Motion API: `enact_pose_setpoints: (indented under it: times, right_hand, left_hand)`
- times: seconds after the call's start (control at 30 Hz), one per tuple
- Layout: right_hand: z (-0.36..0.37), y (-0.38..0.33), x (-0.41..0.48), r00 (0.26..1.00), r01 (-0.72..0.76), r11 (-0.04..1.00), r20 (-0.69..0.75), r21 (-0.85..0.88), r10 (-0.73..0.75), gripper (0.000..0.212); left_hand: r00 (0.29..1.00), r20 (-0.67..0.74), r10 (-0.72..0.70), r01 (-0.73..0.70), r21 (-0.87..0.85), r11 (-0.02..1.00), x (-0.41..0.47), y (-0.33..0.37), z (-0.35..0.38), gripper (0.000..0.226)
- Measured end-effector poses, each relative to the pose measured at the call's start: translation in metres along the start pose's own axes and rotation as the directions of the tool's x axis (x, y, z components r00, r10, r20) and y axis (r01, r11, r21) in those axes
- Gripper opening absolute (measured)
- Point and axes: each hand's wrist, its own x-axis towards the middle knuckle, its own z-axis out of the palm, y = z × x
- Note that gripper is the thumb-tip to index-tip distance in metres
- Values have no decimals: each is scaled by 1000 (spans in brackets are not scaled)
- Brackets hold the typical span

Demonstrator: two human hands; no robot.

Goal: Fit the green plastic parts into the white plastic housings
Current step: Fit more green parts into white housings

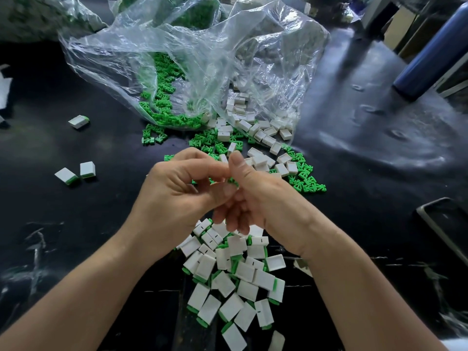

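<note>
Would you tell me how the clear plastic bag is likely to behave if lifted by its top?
The clear plastic bag looks thin and crumpled, so probably floppy. Its mouth lies open on the table, with green parts and white housings spilling out, so lifting may shed more.

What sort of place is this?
Probably a manual assembly bench in a workshop or factory: a clear bag spills bulk green parts and white housings onto a dark table, plus a pile of assembled units.
</note>
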Motion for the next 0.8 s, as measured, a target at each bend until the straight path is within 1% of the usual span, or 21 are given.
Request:
enact_pose_setpoints:
  times: [0.07,0.17,0.23,0.27,0.33,0.43,0.5,0.53,0.6,0.63,0.73,0.8]
  right_hand:
    - [0,0,0,1000,-20,1000,23,-20,20,61]
    - [0,1,-1,999,-39,999,12,-25,39,59]
    - [0,2,-1,999,-44,999,0,-16,44,56]
    - [1,3,0,999,-44,999,-4,-17,44,54]
    - [1,4,0,999,-42,999,9,-6,42,53]
    - [0,3,0,996,-44,997,82,58,39,65]
    - [-2,2,0,997,-47,999,68,-19,48,81]
    - [-3,2,-1,998,-39,997,46,-72,43,86]
    - [-2,1,-2,1000,-24,989,13,-143,26,81]
    - [0,0,-3,1000,-22,990,-1,-139,22,75]
    - [5,0,0,999,7,999,-31,-54,-9,66]
    - [10,1,3,999,38,999,-32,19,-37,62]
  left_hand:
    - [999,24,35,-37,68,997,0,-1,-1,9]
    - [997,35,69,-75,207,976,0,-4,-4,9]
    - [996,48,73,-82,221,972,0,-4,-5,9]
    - [996,50,75,-84,216,973,0,-4,-5,13]
    - [995,44,84,-91,171,981,0,-5,-5,19]
    - [995,-7,96,-96,35,995,-1,-4,-3,12]
    - [995,-6,98,-98,-34,995,-1,-4,-1,16]
    - [995,3,97,-97,-51,994,-1,-4,0,19]
    - [996,16,89,-88,-56,995,-1,-4,0,23]
    - [996,24,82,-81,-54,995,0,-4,0,24]
    - [998,44,40,-34,-144,989,0,-1,-3,19]
    - [999,38,-2,9,-181,983,0,0,-5,20]
